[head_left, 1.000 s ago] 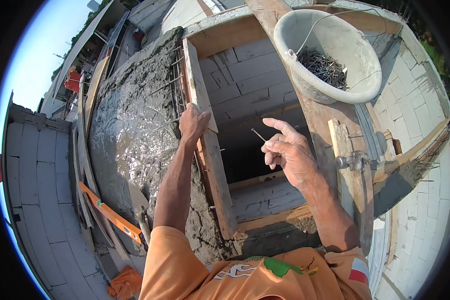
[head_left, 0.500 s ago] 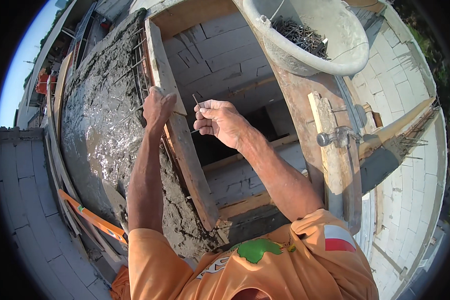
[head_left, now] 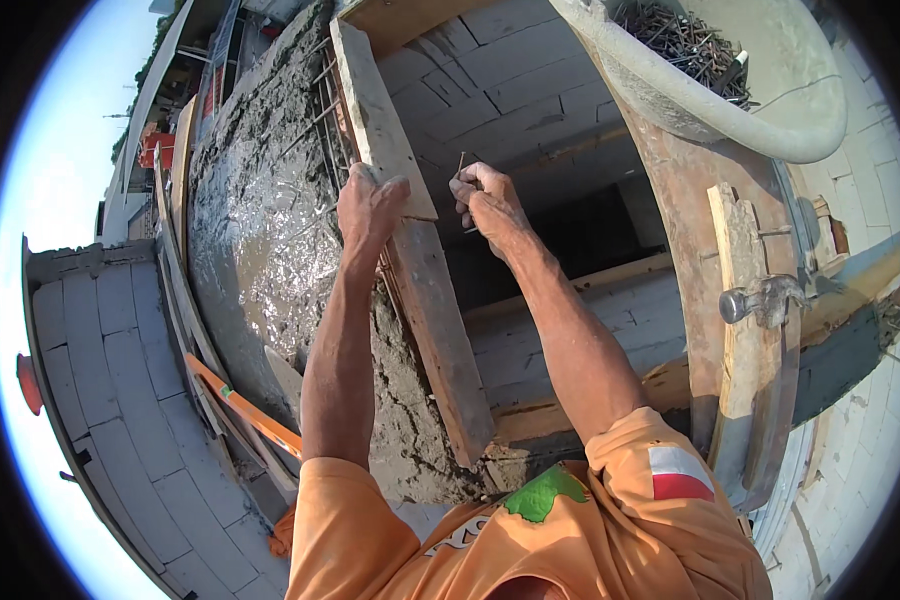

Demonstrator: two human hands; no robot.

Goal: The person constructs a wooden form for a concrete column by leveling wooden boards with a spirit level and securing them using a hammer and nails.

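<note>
My left hand (head_left: pixel 370 208) is closed over the top edge of a wooden board (head_left: pixel 432 310), where a second, paler board (head_left: pixel 375 95) overlaps it. Across the opening from it, my right hand (head_left: pixel 494 208) pinches a thin nail (head_left: pixel 461 163) between thumb and fingers, with its tip sticking up. That hand hangs over the gap, apart from the boards. Wet grey concrete (head_left: pixel 260 240) lies to the left of the boards, and steel rebar (head_left: pixel 327 95) shows along its edge.
A large pale tub (head_left: pixel 770 130) holding many nails (head_left: pixel 685 50) stands at upper right. Below it, a hammer (head_left: pixel 760 301) rests on a rough plank (head_left: pixel 738 380). An orange spirit level (head_left: pixel 245 405) leans at left, near a trowel blade (head_left: pixel 284 380). Block walls (head_left: pixel 130 400) flank the work.
The whole view has shifted, so everything appears farther right. My right hand has turned so its back shows more, still pinching the nail. My left hand keeps its hold on the board.
</note>
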